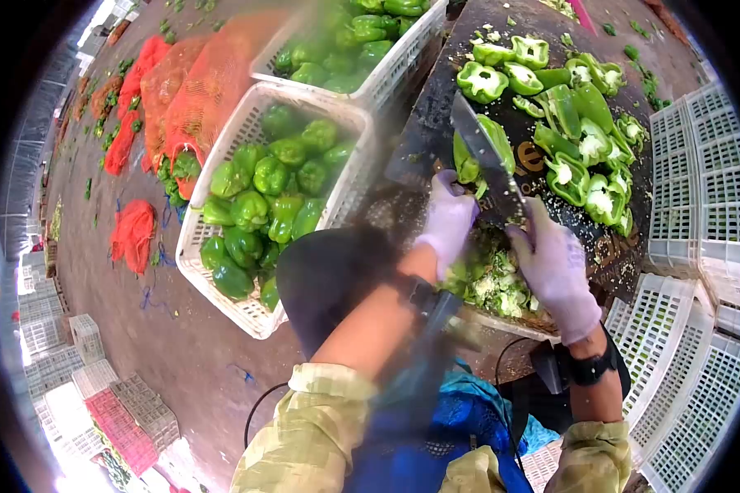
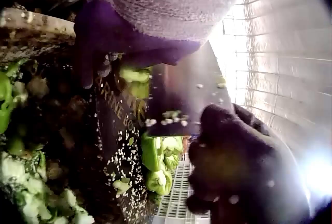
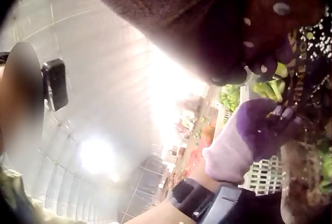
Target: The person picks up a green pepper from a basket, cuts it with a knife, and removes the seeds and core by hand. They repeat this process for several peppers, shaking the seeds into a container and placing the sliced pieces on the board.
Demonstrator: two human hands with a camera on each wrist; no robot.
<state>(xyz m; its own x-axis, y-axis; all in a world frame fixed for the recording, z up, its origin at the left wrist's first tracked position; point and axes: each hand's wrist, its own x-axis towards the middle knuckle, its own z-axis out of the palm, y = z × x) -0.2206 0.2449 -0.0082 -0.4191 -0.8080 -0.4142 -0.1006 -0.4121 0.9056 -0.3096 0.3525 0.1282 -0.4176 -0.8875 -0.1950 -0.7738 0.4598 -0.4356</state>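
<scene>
A green bell pepper (image 1: 495, 141) lies on the dark cutting board (image 1: 423, 135), partly covered by the blade of a broad kitchen knife (image 1: 487, 149). My right hand (image 1: 557, 267), in a pale purple glove, grips the knife's handle end; the blade points away and to the left. My left hand (image 1: 450, 218), gloved too, holds the pepper's near end with its fingertips. In the left wrist view the wide blade (image 2: 179, 97) carries bits of seed, with the right hand (image 2: 244, 167) behind it. Right of the blade, halved peppers (image 1: 588, 135) are heaped, their white cores showing.
A white crate (image 1: 196, 238) of whole peppers stands left, another crate (image 1: 403, 70) beyond it. Pepper cores and seeds (image 1: 501, 287) fill a container below the board's near edge. White crates (image 1: 691, 181) line the right; red mesh sacks (image 1: 210, 99) lie far left.
</scene>
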